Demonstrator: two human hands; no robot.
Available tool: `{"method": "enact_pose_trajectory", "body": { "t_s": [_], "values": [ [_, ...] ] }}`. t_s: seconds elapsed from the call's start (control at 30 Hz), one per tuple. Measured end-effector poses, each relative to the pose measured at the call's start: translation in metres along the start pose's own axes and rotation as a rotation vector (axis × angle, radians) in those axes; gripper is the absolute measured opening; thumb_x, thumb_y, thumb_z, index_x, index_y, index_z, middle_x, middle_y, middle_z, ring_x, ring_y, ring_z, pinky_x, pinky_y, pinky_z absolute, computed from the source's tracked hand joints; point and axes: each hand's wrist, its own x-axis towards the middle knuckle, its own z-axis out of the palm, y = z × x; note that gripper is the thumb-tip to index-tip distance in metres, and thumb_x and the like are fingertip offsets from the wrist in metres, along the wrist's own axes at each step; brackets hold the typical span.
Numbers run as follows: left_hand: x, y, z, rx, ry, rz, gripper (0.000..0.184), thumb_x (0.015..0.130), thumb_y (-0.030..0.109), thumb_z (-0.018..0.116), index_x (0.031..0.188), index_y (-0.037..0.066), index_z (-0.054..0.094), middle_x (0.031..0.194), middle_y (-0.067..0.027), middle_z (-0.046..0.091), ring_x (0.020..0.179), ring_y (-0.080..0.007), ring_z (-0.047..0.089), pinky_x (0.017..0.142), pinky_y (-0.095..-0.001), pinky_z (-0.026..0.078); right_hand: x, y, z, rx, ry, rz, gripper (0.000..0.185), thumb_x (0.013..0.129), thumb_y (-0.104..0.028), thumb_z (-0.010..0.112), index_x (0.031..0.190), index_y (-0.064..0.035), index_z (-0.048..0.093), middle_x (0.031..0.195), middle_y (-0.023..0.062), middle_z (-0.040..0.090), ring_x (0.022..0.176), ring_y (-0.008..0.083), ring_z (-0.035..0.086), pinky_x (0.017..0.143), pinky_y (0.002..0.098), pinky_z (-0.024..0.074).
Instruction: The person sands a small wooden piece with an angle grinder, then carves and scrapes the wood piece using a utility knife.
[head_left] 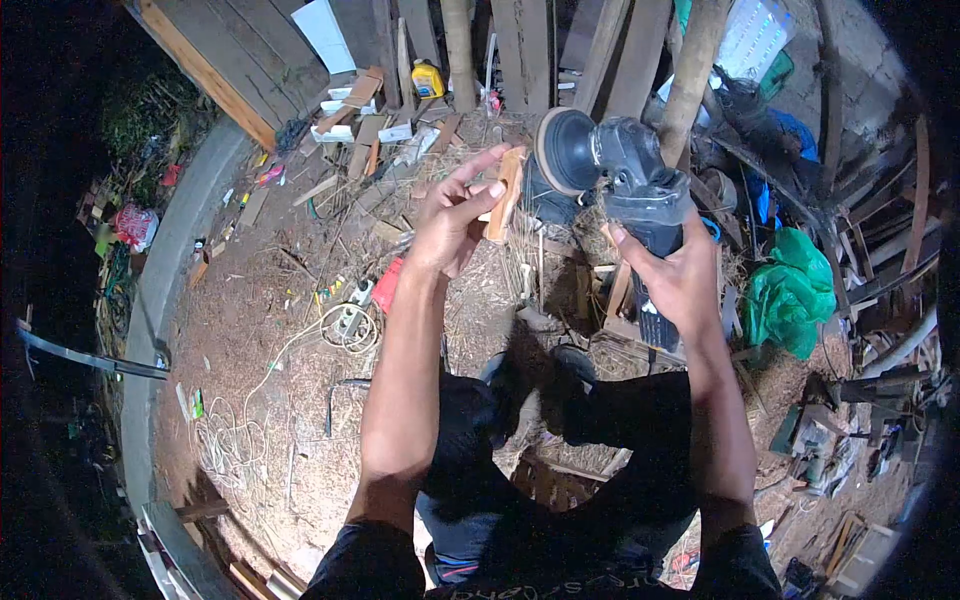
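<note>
My left hand (460, 210) grips a small piece of wood (507, 196), thumb on its near face and fingers behind it. The wood is orange-brown, narrow and held roughly upright. In my right hand (670, 265) is a black angle grinder (635, 160), its body wrapped partly in clear plastic. A round sanding disc (566, 150) on the grinder's head faces the wood, just to its right. Whether the disc touches the wood I cannot tell. The lower end of the grinder points down past my palm.
Wood shavings and offcuts cover the ground. A power strip (349, 318) with a coiled cord lies left of my legs. A green plastic bag (792, 292) sits at the right. Planks lean at the back beside a yellow bottle (427, 80). A concrete curb (160, 290) runs along the left.
</note>
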Motion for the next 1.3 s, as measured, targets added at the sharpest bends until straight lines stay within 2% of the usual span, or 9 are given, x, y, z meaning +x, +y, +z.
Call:
{"method": "enact_pose_trajectory", "body": {
  "t_s": [0.03, 0.23, 0.33, 0.43, 0.53, 0.63, 1.03, 1.2, 1.3],
  "values": [
    [0.002, -0.002, -0.002, -0.023, -0.056, 0.005, 0.052, 0.088, 0.005, 0.065, 0.137, 0.001, 0.047, 0.100, -0.0095, 0.070, 0.082, -0.0131, 0.067, 0.067, -0.0262, 0.055, -0.001, -0.001, 0.000, 0.002, 0.003, -0.010, 0.051, 0.078, -0.005, 0.077, 0.122, 0.0053, 0.053, 0.112, 0.0151, 0.066, 0.101, 0.0187, 0.065, 0.092, 0.0325, 0.0493],
    [0.004, -0.005, 0.006, 0.041, -0.054, -0.019, 0.054, 0.087, 0.005, 0.067, 0.137, -0.001, 0.048, 0.096, -0.0080, 0.070, 0.081, -0.0118, 0.066, 0.068, -0.0240, 0.053, -0.001, -0.007, -0.003, -0.069, 0.029, -0.033, 0.051, 0.077, -0.009, 0.079, 0.119, 0.0056, 0.055, 0.109, 0.0166, 0.068, 0.100, 0.0195, 0.065, 0.091, 0.0333, 0.0497],
    [0.006, -0.008, 0.000, 0.081, -0.073, -0.027, 0.059, 0.084, 0.008, 0.069, 0.138, -0.001, 0.047, 0.108, -0.0119, 0.070, 0.095, -0.0171, 0.067, 0.083, -0.0295, 0.053, 0.001, 0.000, -0.005, -0.071, 0.033, -0.024, 0.050, 0.077, -0.010, 0.079, 0.118, 0.0056, 0.055, 0.109, 0.0168, 0.068, 0.100, 0.0194, 0.066, 0.090, 0.0334, 0.0501],
    [0.006, -0.011, 0.003, 0.069, -0.048, -0.008, 0.057, 0.084, 0.008, 0.069, 0.136, -0.001, 0.049, 0.110, -0.0124, 0.069, 0.095, -0.0171, 0.067, 0.082, -0.0294, 0.053, 0.002, -0.001, -0.006, -0.059, 0.034, -0.039, 0.050, 0.077, -0.010, 0.079, 0.117, 0.0052, 0.056, 0.109, 0.0167, 0.068, 0.099, 0.0192, 0.066, 0.089, 0.0332, 0.0504],
    [0.004, -0.006, 0.009, 0.020, -0.050, -0.008, 0.055, 0.086, 0.006, 0.068, 0.137, -0.002, 0.048, 0.095, -0.0078, 0.070, 0.080, -0.0122, 0.066, 0.068, -0.0245, 0.052, 0.000, -0.007, -0.006, -0.068, 0.035, -0.058, 0.048, 0.077, -0.009, 0.078, 0.117, 0.0048, 0.056, 0.108, 0.0163, 0.068, 0.098, 0.0188, 0.066, 0.088, 0.0329, 0.0509],
    [0.002, -0.003, 0.002, 0.066, -0.113, -0.026, 0.057, 0.084, 0.007, 0.068, 0.137, -0.002, 0.048, 0.114, -0.0126, 0.068, 0.098, -0.0178, 0.066, 0.086, -0.0297, 0.052, 0.001, -0.009, -0.006, -0.063, 0.059, -0.042, 0.046, 0.077, -0.007, 0.077, 0.117, 0.0048, 0.056, 0.106, 0.0155, 0.069, 0.096, 0.0179, 0.066, 0.087, 0.0319, 0.0512],
    [-0.004, 0.007, 0.001, 0.027, -0.107, 0.004, 0.059, 0.083, 0.009, 0.068, 0.136, -0.004, 0.047, 0.103, -0.0089, 0.068, 0.081, -0.0134, 0.065, 0.071, -0.0238, 0.052, -0.002, -0.008, -0.001, -0.009, 0.043, -0.045, 0.047, 0.077, -0.005, 0.077, 0.118, 0.0059, 0.055, 0.108, 0.0150, 0.068, 0.099, 0.0180, 0.066, 0.089, 0.0315, 0.0509],
    [-0.001, 0.003, 0.000, 0.039, -0.028, -0.007, 0.060, 0.081, 0.009, 0.069, 0.136, -0.002, 0.048, 0.104, -0.0082, 0.068, 0.084, -0.0133, 0.065, 0.073, -0.0236, 0.052, -0.002, -0.006, 0.001, 0.066, 0.039, -0.026, 0.050, 0.076, -0.009, 0.079, 0.118, 0.0057, 0.055, 0.108, 0.0162, 0.069, 0.099, 0.0190, 0.066, 0.089, 0.0324, 0.0508],
    [0.001, 0.001, -0.005, 0.081, -0.062, -0.022, 0.060, 0.081, 0.009, 0.069, 0.136, -0.002, 0.049, 0.107, -0.0085, 0.068, 0.087, -0.0139, 0.065, 0.078, -0.0240, 0.051, -0.003, -0.009, 0.001, -0.096, 0.011, -0.051, 0.051, 0.076, -0.012, 0.080, 0.117, 0.0050, 0.056, 0.107, 0.0167, 0.069, 0.099, 0.0192, 0.067, 0.088, 0.0327, 0.0508]
  ]
}}
